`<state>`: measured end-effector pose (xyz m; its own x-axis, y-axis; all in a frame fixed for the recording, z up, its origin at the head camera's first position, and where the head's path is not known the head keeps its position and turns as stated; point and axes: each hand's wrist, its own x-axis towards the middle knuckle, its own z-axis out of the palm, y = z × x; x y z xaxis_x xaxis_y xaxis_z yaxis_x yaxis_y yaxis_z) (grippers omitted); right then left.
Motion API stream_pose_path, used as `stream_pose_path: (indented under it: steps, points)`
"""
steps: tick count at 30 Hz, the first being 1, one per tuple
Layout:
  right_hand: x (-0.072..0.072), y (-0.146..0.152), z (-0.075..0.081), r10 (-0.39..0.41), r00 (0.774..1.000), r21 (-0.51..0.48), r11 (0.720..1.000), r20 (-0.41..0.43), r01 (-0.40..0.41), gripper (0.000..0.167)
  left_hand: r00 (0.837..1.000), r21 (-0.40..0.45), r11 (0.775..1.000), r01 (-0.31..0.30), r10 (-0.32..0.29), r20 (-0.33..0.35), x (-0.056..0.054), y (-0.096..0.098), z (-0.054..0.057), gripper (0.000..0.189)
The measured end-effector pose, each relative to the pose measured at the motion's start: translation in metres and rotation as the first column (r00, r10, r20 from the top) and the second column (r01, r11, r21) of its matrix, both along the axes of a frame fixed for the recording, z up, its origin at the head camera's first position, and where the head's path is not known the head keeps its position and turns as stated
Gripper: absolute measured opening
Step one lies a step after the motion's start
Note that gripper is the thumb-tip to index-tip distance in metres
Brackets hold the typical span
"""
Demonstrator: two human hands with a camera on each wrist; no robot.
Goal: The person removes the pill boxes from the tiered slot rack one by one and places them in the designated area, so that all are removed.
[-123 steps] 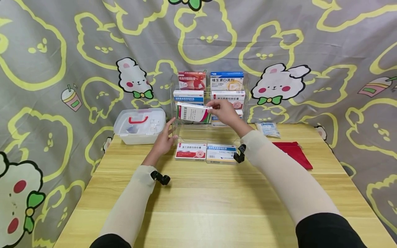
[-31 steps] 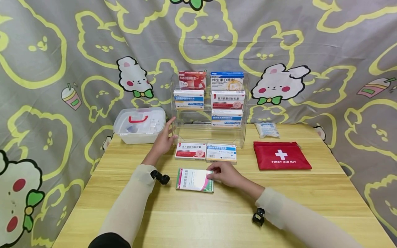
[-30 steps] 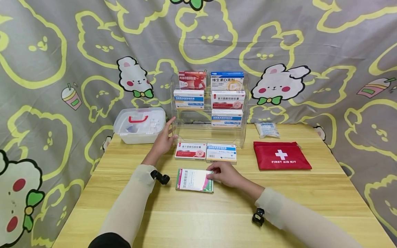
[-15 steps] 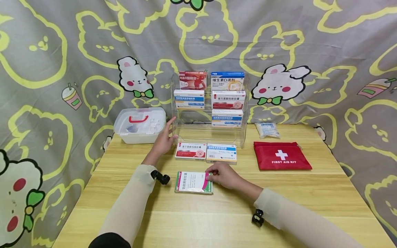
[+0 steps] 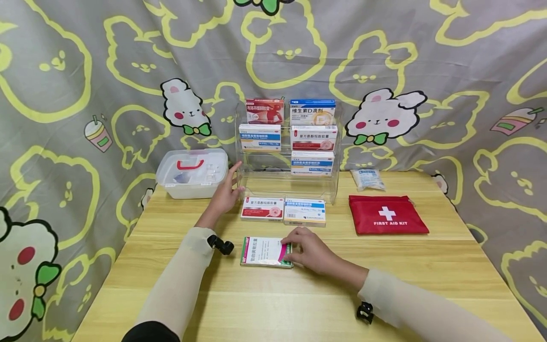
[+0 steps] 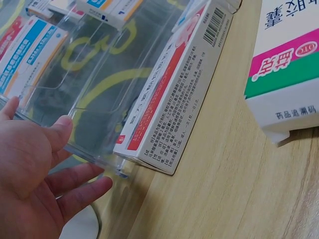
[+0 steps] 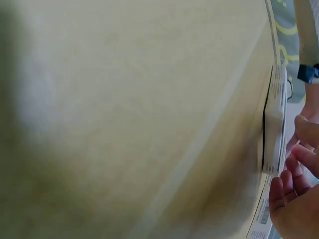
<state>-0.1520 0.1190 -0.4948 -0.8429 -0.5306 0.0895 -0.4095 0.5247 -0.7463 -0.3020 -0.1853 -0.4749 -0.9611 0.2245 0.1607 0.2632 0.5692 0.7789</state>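
A white, green and magenta medicine box (image 5: 262, 251) lies flat on the table. My right hand (image 5: 314, 251) is at its right end, thumb and forefinger spread apart over that end; whether they touch is hard to tell. In the right wrist view the fingers (image 7: 289, 186) are loosely bent beside a box seen edge-on. My left hand (image 5: 224, 194) rests its straight fingers against the left side of a clear tiered rack (image 5: 265, 182). A red-and-white medicine box (image 5: 262, 209) and a blue-and-white one (image 5: 305, 211) lie before the rack.
Several medicine boxes stand in the rack, including a vitamin D box (image 5: 313, 112) at top right. A lidded plastic case (image 5: 192, 190) with a red handle sits left. On the right are a red first aid pouch (image 5: 389, 228) and a small white packet (image 5: 368, 179).
The green-and-magenta box has come from the rack down to the table, carried by my right hand. Lately that hand's thumb and forefinger have spread apart. The left hand has stayed put.
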Motion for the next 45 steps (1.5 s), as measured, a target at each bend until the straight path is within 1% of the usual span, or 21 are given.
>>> stream_pose_path:
  steps: [5, 12, 18, 27, 37, 45]
  points:
    - [0.006, -0.001, -0.001, 0.032, 0.999, 0.050, 0.998, -0.015, -0.031, 0.036, 1.000, 0.008, 1.000, 0.003, -0.003, -0.001, 0.000, 0.000, 0.000, 0.085]
    - [0.006, -0.002, -0.001, 0.048, 0.999, 0.103, 0.994, -0.013, -0.047, 0.040, 1.000, -0.003, 1.000, -0.004, 0.004, 0.004, 0.000, 0.000, 0.000, 0.086]
    - [0.000, -0.004, -0.003, 0.043, 0.998, 0.121, 0.992, -0.037, -0.038, 0.040, 1.000, -0.005, 1.000, 0.000, 0.000, 0.002, 0.000, 0.001, 0.001, 0.087]
    - [-0.010, -0.013, 0.000, 0.028, 0.999, 0.110, 0.994, -0.026, -0.025, 0.041, 1.000, 0.000, 1.000, 0.001, -0.001, 0.000, 0.000, 0.001, 0.001, 0.088]
    - [-0.024, -0.021, -0.003, 0.034, 0.998, 0.107, 0.994, -0.061, -0.027, 0.041, 1.000, 0.003, 1.000, 0.003, -0.003, 0.001, -0.001, 0.000, -0.001, 0.087]
    - [-0.030, -0.026, -0.002, 0.018, 0.998, 0.105, 0.994, -0.063, -0.011, 0.044, 1.000, -0.005, 1.000, 0.002, -0.002, -0.001, -0.001, -0.001, -0.001, 0.088]
